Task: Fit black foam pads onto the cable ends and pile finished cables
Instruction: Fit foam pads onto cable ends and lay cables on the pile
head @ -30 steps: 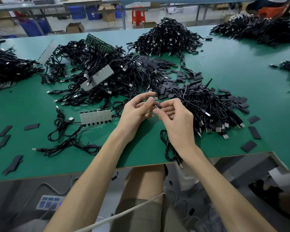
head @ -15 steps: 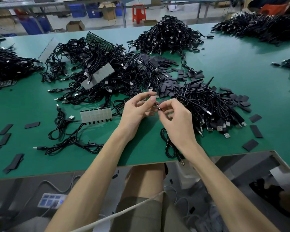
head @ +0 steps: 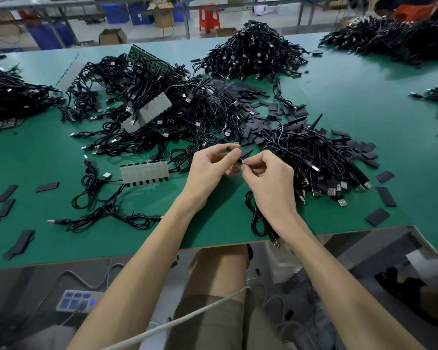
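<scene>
My left hand (head: 210, 168) and my right hand (head: 268, 183) meet above the green table (head: 36, 152), near its front edge. Between the fingertips sits a small black cable end (head: 242, 161); the right hand pinches it, and its black cable (head: 257, 218) loops down under my right wrist to the table edge. The left hand's thumb and forefinger pinch a black foam pad (head: 245, 152) at that end. A heap of cables with USB plugs (head: 321, 162) lies just right of my hands. Loose foam pads (head: 258, 122) are scattered behind them.
A big tangle of cables (head: 162, 117) with grey panels fills the centre left; further piles lie at the back (head: 253, 51), far right (head: 390, 44) and far left (head: 10, 97). A grey connector strip (head: 144, 173) lies left of my hands. Single pads dot the left (head: 7, 193) and right (head: 386, 195) front.
My fingers have closed tighter around the cable end and pad; the right hand's fingers curled in. Both hands stay in the same spot.
</scene>
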